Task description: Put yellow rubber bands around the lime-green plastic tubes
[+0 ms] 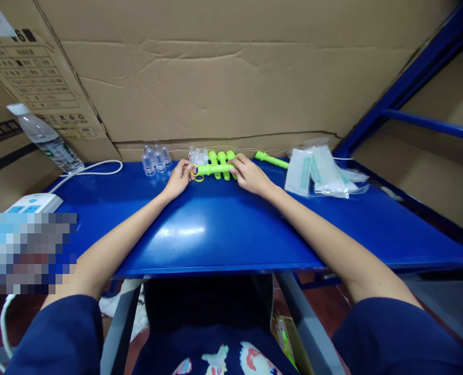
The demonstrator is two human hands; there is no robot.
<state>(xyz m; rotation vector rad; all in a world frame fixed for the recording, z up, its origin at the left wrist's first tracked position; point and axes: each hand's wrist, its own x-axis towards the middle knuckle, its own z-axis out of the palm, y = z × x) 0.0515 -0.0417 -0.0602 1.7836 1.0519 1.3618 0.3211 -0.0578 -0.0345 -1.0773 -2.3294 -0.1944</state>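
Observation:
My right hand [252, 175] grips the right end of a bright green plastic tube [215, 169], held level over the table. At the tube's left end, my left hand [179, 178] pinches a thin yellow ring [193, 172]; whether the ring is around the tube or just beside it, I cannot tell. A second yellow ring [199, 178] shows just below the tube's left end. Several similar green tubes [226, 176] lie side by side behind the held one. Small clear plastic caps [198, 156] stand to their left.
More clear caps [160, 161] stand at the back left. A lone green tube [272, 160] and plastic-bagged packets [325, 169] lie to the right. A water bottle [51, 143], white cable [106, 168] and power strip [36, 203] occupy the left. Cardboard [216, 78] walls the blue table [216, 229].

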